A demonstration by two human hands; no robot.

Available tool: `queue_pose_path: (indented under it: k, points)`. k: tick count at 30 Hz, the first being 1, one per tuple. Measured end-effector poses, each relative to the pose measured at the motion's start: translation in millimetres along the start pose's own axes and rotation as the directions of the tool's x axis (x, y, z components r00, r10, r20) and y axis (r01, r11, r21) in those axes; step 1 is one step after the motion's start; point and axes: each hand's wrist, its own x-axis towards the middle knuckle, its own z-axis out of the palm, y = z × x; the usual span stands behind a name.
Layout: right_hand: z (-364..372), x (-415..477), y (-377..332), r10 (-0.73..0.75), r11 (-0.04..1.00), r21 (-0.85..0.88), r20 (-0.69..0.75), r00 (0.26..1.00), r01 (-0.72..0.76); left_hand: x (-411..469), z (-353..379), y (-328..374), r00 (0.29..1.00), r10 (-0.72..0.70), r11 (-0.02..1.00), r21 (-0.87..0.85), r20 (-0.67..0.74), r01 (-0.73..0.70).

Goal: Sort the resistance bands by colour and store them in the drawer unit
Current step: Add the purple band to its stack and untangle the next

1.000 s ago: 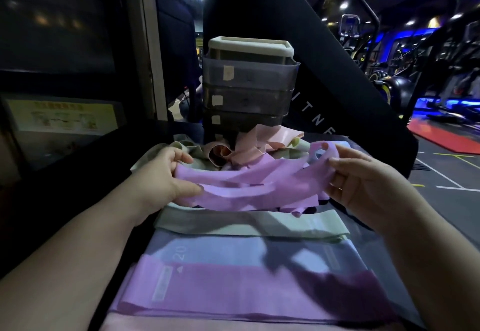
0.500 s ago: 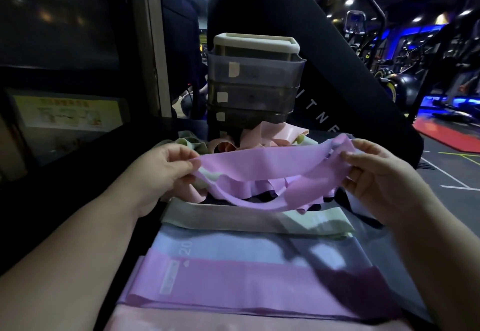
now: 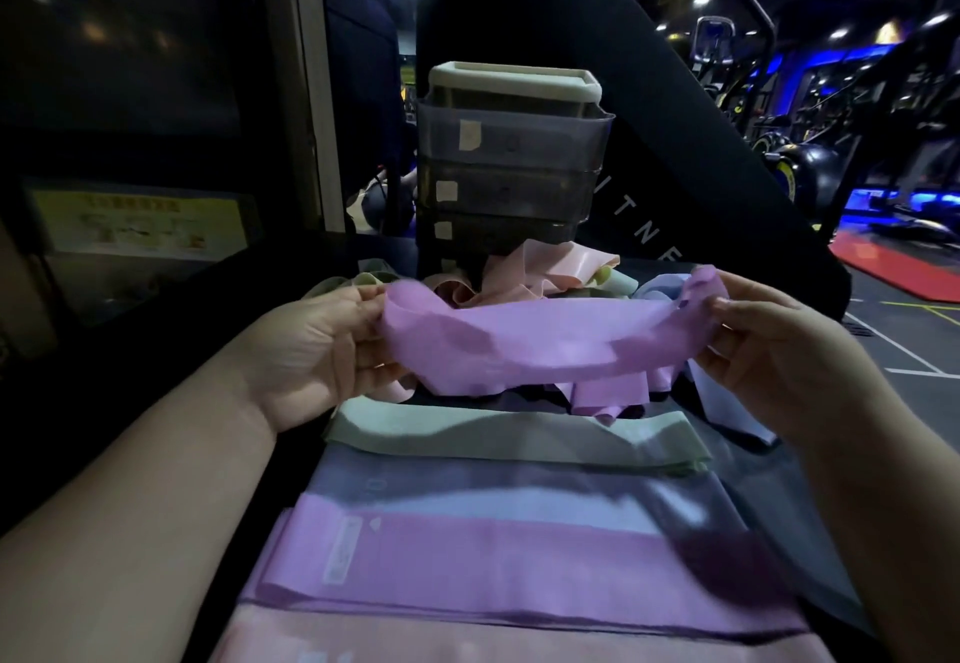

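Observation:
A purple resistance band [image 3: 540,340] is stretched flat in the air between my hands. My left hand [image 3: 317,350] pinches its left end and my right hand [image 3: 769,355] pinches its right end. Below it lie flat sorted bands: a green band [image 3: 519,436], a pale blue band [image 3: 509,498], a purple band [image 3: 493,569] and a pink band [image 3: 467,644] nearest me. Behind the held band sits a loose pile of pink bands [image 3: 550,267] and more purple ones. The grey drawer unit [image 3: 511,158] with shut drawers stands behind the pile.
A tall black machine panel [image 3: 701,153] rises behind the drawer unit. Gym machines [image 3: 800,168] and a red mat [image 3: 898,267] are on the right. A window frame [image 3: 306,90] and a yellow sign [image 3: 140,220] stand at the left.
Both hands lifted the purple band off the pile and pulled it apart, so it went from crumpled to stretched flat and higher in view.

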Motion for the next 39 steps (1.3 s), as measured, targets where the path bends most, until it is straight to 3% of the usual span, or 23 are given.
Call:
queue_pose_path:
  k: [3, 10, 16, 21, 29, 39]
  points:
    - [-1, -2, 0, -0.001, 0.999, -0.048, -0.02, 1.0, 0.0, -2, 0, 0, 1.0, 0.007, 0.998, 0.063, -0.007, -0.006]
    - [3, -4, 4, -0.098, 0.967, -0.243, -0.082, 0.992, 0.076, -5, -1, 0, 0.991, -0.036, 0.981, 0.193, 0.131, 0.01]
    - [5, -5, 5, -0.083, 0.96, -0.276, -0.103, 0.991, 0.052, -5, 5, -5, 0.999, 0.031, 0.898, 0.439, -0.015, -0.021]
    - [5, -5, 3, -0.053, 0.966, -0.259, -0.098, 0.994, 0.026, -1, 2, -3, 0.998, 0.053, 0.904, 0.426, -0.024, -0.038]
    - [2, -1, 5, -0.027, 0.993, -0.114, -0.119, 0.992, 0.013, -4, -1, 2, 1.0, 0.017, 0.966, 0.259, 0.014, -0.02]
    - [-14, 3, -1, -0.082, 0.978, -0.193, 0.02, 0.996, 0.084, -4, -4, 3, 0.996, 0.093, 0.924, 0.374, -0.008, -0.084]
